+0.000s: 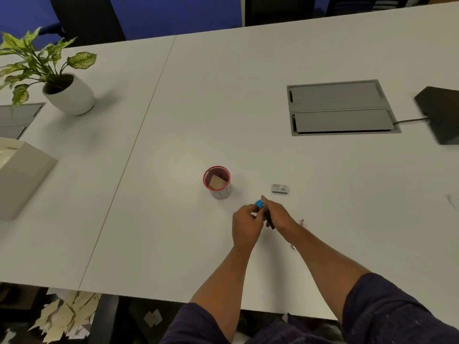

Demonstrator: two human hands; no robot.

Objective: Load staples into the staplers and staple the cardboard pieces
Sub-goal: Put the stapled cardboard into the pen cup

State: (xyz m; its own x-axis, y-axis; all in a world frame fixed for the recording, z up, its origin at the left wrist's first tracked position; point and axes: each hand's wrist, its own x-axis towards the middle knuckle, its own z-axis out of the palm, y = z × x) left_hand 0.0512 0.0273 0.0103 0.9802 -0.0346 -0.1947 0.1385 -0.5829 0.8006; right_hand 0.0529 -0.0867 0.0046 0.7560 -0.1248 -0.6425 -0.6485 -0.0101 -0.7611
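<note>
**Both hands on one blue stapler**

Head view: one blue stapler (pixel 259 203) sat at table (pixel 248 95) centre, held between two hands. The left hand (pixel 246 225) curled its fingers round the stapler's blue end; the right hand (pixel 278 214) gripped its dark body. One staple box (pixel 280 188) lay at 1 o'clock of the hands. One red cup (pixel 218 181) at 10 o'clock held one cardboard piece (pixel 218 182). One plant (pixel 62 78) stood far off at 10 o'clock.

potted plant (pixel 49 70) far left on white worktop (pixel 223 108); grey cable hatch (pixel 342 108) far right w/ black device (pixel 442 115) beside; beige box (pixel 22 175) at left edge; paper scraps (pixel 64 316) on floor.
</note>
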